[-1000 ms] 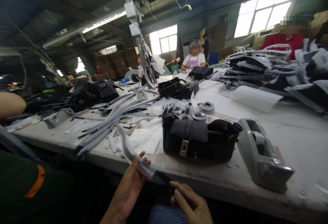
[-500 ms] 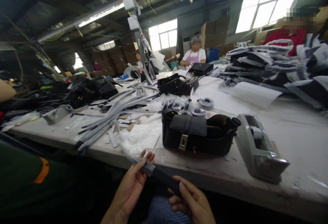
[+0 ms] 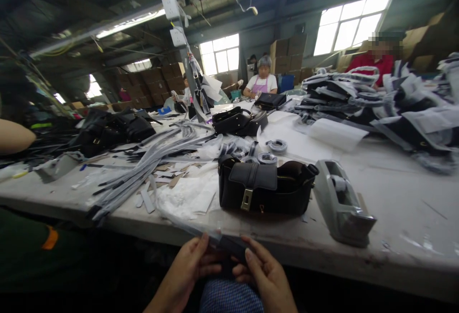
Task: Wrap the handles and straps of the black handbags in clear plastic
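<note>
Between my hands, just off the table's near edge, stretches a dark strap [image 3: 231, 247], its left part sleeved in translucent wrapping [image 3: 182, 225] that trails back onto the table. The fingers of my left hand [image 3: 193, 265] are closed round the strap where the wrapping ends. My right hand [image 3: 263, 267] pinches the bare dark end. A black handbag [image 3: 265, 200] with a gold clasp stands upright on the table beyond my hands. To its right sits a grey tape dispenser [image 3: 344, 208].
Wrapped straps [image 3: 143, 167] and paper scraps lie at left on the table [image 3: 405, 198]. Coiled wrapped straps [image 3: 267, 158] and another black bag [image 3: 238, 121] sit behind the handbag. A pile of wrapped black pieces [image 3: 362, 95] rises at right. Co-workers sit beyond; an arm [image 3: 16, 137] shows at far left.
My left hand has turned and its fingers, more spread before, have closed round the strap. My right hand keeps its pinch. The view has swung slightly right.
</note>
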A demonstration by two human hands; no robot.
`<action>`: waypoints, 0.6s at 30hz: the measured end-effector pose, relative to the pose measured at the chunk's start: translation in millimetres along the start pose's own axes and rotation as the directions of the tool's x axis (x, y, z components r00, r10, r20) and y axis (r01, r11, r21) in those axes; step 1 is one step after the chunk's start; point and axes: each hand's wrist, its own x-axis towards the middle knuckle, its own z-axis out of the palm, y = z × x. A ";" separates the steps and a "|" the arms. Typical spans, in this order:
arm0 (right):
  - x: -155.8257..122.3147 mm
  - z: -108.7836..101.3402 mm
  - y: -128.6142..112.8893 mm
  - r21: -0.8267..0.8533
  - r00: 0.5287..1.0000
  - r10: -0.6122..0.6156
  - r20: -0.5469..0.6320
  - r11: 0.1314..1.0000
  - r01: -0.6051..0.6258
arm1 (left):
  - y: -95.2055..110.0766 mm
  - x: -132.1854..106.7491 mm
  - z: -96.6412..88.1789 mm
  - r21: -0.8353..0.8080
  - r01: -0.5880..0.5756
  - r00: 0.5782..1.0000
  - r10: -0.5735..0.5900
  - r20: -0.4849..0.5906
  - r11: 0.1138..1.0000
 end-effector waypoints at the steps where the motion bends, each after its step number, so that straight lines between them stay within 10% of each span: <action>1: 0.4 -1.9 -2.0 -0.034 0.999 -0.045 -0.019 0.998 0.044 | 0.6 -1.4 -3.3 0.162 0.049 0.996 -0.060 0.066 0.986; 3: 2.5 -7.4 -7.5 -0.111 0.991 -0.128 -0.029 0.986 0.124 | 8.3 -3.0 -7.3 0.437 0.010 0.990 -0.069 0.121 0.899; 5: 5.5 -14.0 -15.6 -0.173 0.983 -0.186 -0.013 0.968 0.181 | 24.9 -2.2 -4.5 0.582 -0.198 0.980 0.165 0.109 0.789; 9: 8.9 -22.0 -38.3 -0.214 0.977 -0.215 0.004 0.954 0.210 | 62.9 12.8 18.7 0.587 -0.559 0.807 0.547 0.222 0.586; 14: 6.5 -27.2 -57.8 -0.142 0.973 -0.229 -0.035 0.965 0.222 | 75.4 49.6 41.7 0.646 -0.623 0.773 0.217 0.596 0.442; 18: 4.5 -36.6 -56.3 -0.017 0.975 -0.194 -0.104 0.981 0.193 | 71.0 64.6 47.0 0.720 -0.605 0.785 0.106 0.610 0.340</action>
